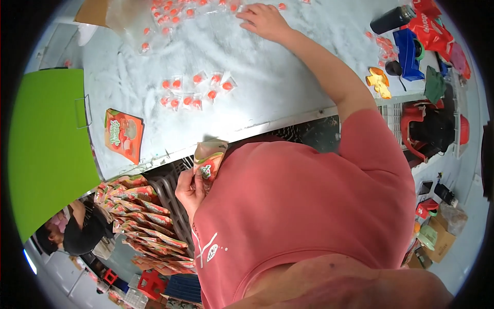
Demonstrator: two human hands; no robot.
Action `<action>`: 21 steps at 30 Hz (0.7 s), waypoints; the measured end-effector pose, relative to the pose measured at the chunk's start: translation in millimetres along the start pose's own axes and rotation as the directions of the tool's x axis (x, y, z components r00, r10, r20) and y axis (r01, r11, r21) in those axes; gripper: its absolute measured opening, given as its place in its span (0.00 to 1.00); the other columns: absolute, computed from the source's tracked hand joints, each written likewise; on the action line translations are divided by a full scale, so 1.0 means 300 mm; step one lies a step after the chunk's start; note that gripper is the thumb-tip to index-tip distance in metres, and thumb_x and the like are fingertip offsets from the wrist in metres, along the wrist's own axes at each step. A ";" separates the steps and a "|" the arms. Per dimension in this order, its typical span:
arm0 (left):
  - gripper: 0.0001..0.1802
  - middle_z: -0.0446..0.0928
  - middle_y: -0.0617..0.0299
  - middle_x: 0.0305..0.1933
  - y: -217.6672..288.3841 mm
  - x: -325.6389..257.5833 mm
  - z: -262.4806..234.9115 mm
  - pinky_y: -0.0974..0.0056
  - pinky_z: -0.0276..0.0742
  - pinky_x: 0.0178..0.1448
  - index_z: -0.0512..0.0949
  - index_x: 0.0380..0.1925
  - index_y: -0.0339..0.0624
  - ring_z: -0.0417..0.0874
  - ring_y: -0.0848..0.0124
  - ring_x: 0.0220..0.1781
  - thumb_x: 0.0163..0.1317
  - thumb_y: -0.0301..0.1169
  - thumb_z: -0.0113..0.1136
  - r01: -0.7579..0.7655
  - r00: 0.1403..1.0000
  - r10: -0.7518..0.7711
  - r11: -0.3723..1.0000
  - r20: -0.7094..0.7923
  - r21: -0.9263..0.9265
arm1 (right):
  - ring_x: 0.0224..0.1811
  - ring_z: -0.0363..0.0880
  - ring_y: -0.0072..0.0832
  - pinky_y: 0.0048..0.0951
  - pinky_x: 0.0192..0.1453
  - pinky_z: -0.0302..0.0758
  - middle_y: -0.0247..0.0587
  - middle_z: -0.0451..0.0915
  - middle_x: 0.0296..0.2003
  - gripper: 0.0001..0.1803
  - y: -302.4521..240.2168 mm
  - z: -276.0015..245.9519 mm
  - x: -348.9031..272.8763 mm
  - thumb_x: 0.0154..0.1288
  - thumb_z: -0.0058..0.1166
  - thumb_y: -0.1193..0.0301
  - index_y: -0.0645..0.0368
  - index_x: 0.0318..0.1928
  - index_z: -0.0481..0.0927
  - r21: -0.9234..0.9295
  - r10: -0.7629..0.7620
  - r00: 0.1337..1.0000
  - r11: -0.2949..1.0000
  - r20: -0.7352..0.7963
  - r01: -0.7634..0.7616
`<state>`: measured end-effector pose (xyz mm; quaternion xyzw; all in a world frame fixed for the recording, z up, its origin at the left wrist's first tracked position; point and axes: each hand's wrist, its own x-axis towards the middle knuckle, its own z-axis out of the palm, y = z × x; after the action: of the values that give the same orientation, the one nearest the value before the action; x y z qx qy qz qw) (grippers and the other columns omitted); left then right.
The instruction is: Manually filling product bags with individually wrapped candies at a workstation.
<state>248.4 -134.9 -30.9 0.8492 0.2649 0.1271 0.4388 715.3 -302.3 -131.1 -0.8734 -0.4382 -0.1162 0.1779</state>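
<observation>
My left hand is closed on an orange-red pouch, pinching its side close to my body. The pouch's top is open and points toward the table. My right hand reaches to the far side of the white table, palm down with fingers stretched out. Beside its fingertips lie small clear sachets, each with a round orange-red piece inside. A smaller group of the same sachets lies nearer to me. Flat on the table at the left is another orange-red pouch.
A crate and a stack of similar pouches stand below the table's left edge. Left is a green panel. At the right are a black bottle, a blue holder and a yellow item. Another person is at lower left.
</observation>
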 end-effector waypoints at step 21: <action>0.03 0.73 0.65 0.28 0.011 0.022 0.022 0.73 0.67 0.33 0.80 0.37 0.33 0.69 0.81 0.29 0.68 0.22 0.59 0.008 0.996 -0.013 0.998 0.085 0.057 | 0.53 0.78 0.51 0.40 0.58 0.75 0.56 0.77 0.52 0.17 0.014 -0.150 -0.401 0.64 0.52 0.75 0.64 0.53 0.78 0.173 0.104 0.910 0.984 -0.401 -0.036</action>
<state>257.9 -137.3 -32.1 0.8645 0.2541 0.0808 0.4261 645.6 -410.1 -134.3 -0.8276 -0.3677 -0.2537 0.3399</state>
